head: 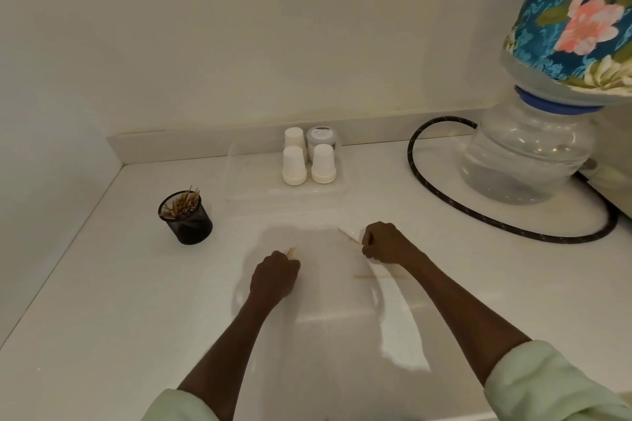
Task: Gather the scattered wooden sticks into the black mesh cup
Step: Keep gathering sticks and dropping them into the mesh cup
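Fingers of both hands are curled closed, the left hand [273, 275] gripping sticks [290, 251] and the right hand [383, 243] another stick [349, 236], one loose stick [372, 276] lying just beside the right wrist, mid-counter, the black mesh cup [186, 217] well apart toward the countertop [102, 301] left edge.

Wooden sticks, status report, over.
Left hand and right hand each closed on sticks. One stick loose on counter. Black mesh cup partly filled, path clear.

warm dim light; soft shadows under arms on countertop [102, 318]; slight blur; wide-angle bending at edges
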A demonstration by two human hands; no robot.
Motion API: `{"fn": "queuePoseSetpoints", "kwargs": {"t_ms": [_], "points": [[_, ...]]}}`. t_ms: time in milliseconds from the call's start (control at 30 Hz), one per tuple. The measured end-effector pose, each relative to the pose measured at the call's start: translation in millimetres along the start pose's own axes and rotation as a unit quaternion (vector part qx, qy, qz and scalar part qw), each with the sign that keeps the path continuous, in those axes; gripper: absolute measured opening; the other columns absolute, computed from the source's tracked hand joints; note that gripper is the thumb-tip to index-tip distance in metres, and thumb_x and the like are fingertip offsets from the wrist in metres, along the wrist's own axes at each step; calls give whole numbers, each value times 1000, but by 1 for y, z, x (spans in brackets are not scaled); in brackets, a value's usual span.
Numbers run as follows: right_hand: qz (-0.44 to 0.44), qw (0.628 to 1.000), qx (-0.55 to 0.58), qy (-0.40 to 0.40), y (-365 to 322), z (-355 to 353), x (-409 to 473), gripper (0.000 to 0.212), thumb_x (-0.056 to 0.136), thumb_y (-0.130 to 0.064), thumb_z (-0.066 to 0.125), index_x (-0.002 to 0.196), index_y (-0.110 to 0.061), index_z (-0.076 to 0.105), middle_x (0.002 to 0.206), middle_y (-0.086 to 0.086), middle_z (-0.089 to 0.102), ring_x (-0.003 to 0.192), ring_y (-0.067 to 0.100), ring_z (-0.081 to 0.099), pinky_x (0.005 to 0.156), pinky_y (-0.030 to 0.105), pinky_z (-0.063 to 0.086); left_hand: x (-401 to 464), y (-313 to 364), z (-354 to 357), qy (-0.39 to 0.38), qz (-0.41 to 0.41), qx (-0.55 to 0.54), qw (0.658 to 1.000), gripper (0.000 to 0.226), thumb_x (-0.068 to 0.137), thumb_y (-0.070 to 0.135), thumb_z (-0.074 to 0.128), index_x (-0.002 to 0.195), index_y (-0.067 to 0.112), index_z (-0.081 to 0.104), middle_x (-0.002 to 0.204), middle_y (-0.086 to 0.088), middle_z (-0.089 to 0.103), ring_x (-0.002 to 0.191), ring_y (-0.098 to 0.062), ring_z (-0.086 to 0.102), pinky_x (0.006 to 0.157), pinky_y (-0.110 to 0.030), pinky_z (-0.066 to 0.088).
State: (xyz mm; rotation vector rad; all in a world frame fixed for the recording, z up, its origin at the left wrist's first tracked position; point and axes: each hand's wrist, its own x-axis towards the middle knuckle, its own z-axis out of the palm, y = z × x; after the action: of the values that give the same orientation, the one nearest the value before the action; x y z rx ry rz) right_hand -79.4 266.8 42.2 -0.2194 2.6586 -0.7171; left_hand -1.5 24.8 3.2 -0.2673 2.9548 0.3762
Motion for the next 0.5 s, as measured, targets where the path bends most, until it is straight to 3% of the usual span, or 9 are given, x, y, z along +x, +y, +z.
{"fn": "queuePoseSetpoints", "kwargs": {"t_ms": [100, 167, 233, 300, 367, 500], "points": [[-12, 998, -56, -12, 10, 9, 1, 27, 85, -2, 52, 104, -8, 70, 112, 13, 67, 105, 29, 62, 76, 23, 41, 7, 6, -5, -4, -5, -66, 998, 25, 100, 18, 36, 112, 3, 52, 108, -20, 56, 96, -34, 62, 74, -33, 47], [-21, 997, -67, -21, 16, 16, -1, 31, 88, -2, 45, 110, -6, 67, 116, 15, 65, 108, 31, 60, 80, 27, 43, 11, 12, -10, -35, -89, -238, 967, 36, 100, 26, 38, 109, -3, 55, 101, -20, 61, 88, -33, 63, 70, -31, 43], [-42, 995, -87, -26, 21, 21, -5, 27, 93, -5, 43, 111, 0, 62, 116, 18, 63, 109, 33, 58, 84, 32, 45, 12, 20, -12, -72, -146, -428, 889, 39, 99, 29, 39, 101, -5, 57, 83, -13, 60, 59, -23, 54, 54, -26, 37], [-57, 991, -112, -36, 26, 25, -8, 26, 97, -10, 41, 110, 4, 59, 115, 20, 62, 109, 35, 58, 87, 36, 44, 11, 25, -14, -112, -172, -540, 816, 29, 99, 22, 36, 95, 0, 56, 68, -6, 50, 43, -13, 36, 43, -22, 26], [-61, 989, -129, -43, 28, 26, -13, 26, 100, -17, 42, 109, 2, 57, 113, 20, 61, 106, 34, 58, 84, 36, 43, 9, 29, -18, -149, -197, -610, 753, 28, 100, 17, 34, 91, 5, 57, 62, -1, 44, 40, -10, 29, 39, -20, 22], [-78, 984, -138, -84, 29, 22, -20, 20, 90, -27, 64, 89, -14, 49, 97, 6, 52, 88, 23, 53, 73, 28, 39, 7, 31, -20, -180, -223, -697, 657, 38, 104, 33, 39, 74, 12, 51, 57, 3, 38, 39, -7, 27, 36, -17, 22]]}}
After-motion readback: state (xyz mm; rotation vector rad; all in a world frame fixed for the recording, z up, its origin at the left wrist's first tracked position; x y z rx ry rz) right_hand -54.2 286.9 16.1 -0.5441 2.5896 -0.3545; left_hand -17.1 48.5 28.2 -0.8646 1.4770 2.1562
